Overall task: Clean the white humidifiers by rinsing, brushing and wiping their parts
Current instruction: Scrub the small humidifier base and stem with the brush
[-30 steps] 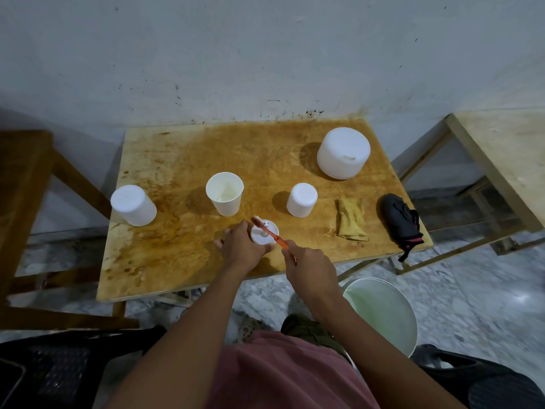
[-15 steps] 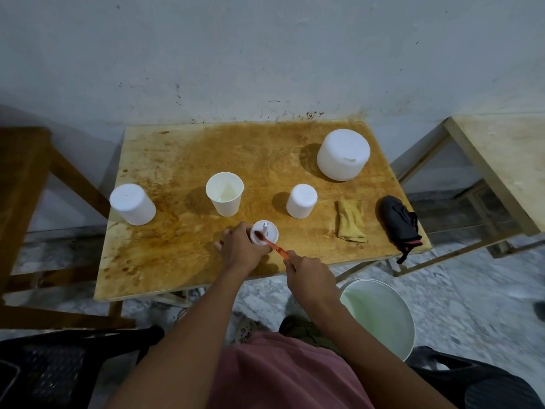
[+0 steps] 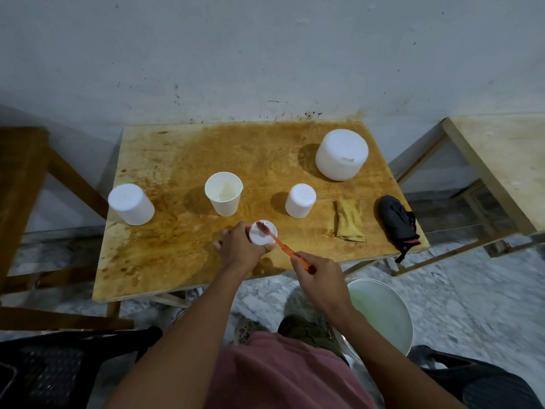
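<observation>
A: Near end first?
B: Pink shirt (image 3: 280, 376) at the bottom edge. White bucket (image 3: 392, 293) of greenish water on the floor by the person's right side, below the table edge.
A: Hands?
B: Right hand (image 3: 323, 277) has its fingers curled round the tail of the orange toothbrush (image 3: 281, 245). Left hand (image 3: 239, 246) wraps the small white humidifier cap (image 3: 270, 230) from its left side, over the near part of the table (image 3: 165, 261). Can't tell if the cap rests on the wood.
A: Change vs half a second ago?
B: Bristle head was on the cap's middle, now it's up at the far rim. Handle angle is about the same, and the right hand sits slightly further right. Left grip is the same and the cap is in the same spot. Nothing else on the table has moved.
A: Cap relative to the hands?
B: Inside the left fingers, flat face turned up at the camera. Right hand is apart from it, nearer and to the right. Only the brush bridges them, bristles touching the face.
A: Further back?
B: Middle row: white cylinder (image 3: 131, 203) at the left edge, open white cup (image 3: 225, 208) with a little liquid, smaller white cylinder (image 3: 300, 200), folded yellow cloth (image 3: 349, 221), dark cloth (image 3: 396, 222) at the right edge. All apart from the hands. Behind that, a large round white tank (image 3: 342, 154) near the far right corner, then the grey wall (image 3: 265, 54).
</observation>
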`<state>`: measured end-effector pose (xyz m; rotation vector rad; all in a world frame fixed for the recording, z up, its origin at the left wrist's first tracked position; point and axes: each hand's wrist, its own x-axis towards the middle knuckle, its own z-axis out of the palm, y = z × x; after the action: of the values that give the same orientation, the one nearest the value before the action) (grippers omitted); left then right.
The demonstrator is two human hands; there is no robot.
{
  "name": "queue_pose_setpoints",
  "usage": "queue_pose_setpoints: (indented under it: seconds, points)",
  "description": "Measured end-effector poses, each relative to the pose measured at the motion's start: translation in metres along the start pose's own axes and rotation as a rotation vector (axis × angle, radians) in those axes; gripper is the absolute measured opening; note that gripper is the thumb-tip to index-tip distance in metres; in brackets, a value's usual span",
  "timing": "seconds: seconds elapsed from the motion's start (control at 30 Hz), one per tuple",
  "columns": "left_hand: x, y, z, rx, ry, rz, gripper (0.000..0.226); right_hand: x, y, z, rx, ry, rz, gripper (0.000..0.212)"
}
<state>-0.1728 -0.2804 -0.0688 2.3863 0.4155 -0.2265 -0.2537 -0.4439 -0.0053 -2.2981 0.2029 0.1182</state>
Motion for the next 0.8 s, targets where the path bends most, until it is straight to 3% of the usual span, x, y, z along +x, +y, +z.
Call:
queue_pose_setpoints:
  seconds: [0.1,0.23,0.57,0.8]
  points:
    - [0.001,-0.001,0.0,-0.006,0.0,0.0,0.055,0.001,-0.005,0.005,0.186,0.038,0.088,0.028]
    - [0.0,0.0,-0.001,-0.001,-0.01,-0.002,0.057,0.01,-0.015,0.008,0.299,-0.087,0.239,0.038]
    - [0.001,-0.002,0.002,-0.013,0.0,0.014,0.055,0.017,-0.006,0.011,0.298,-0.168,0.401,0.034]
    - [0.003,-0.005,0.0,0.005,-0.03,0.051,0.056,0.015,0.009,0.017,0.201,-0.158,0.336,0.049]
